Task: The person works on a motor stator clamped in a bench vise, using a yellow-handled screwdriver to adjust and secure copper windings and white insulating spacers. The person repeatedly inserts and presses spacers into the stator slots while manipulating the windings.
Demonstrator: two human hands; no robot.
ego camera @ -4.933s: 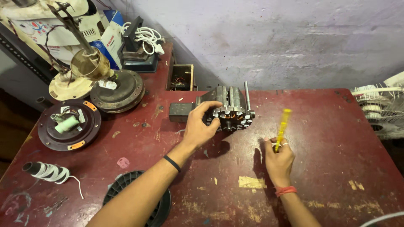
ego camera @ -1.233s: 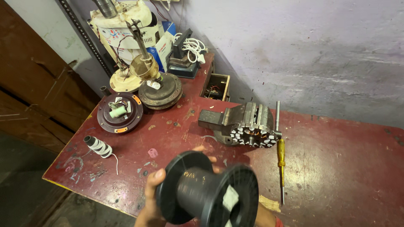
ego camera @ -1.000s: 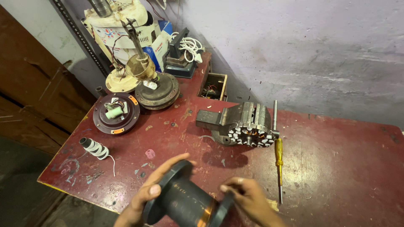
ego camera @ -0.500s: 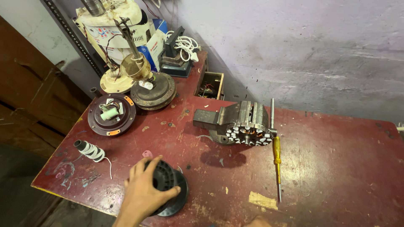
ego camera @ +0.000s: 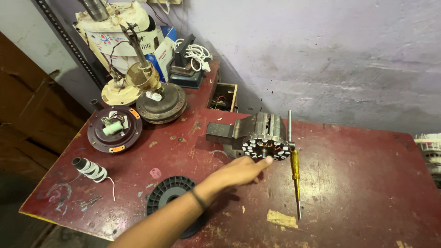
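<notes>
One view only — a head camera, looking down and forward from above the near edge of the tabletop [ego camera: 367, 183]. It faces the far wall [ego camera: 344, 59], which fills the upper right. The tabletop runs slantwise, its left corner cut by the near-left edge of the frame. The camera sits at arm's reach: the left arm enters from the bottom and stretches to the stator [ego camera: 264, 144] at centre. Far left, fan parts [ego camera: 138, 78] crowd the corner — small but clear.
</notes>
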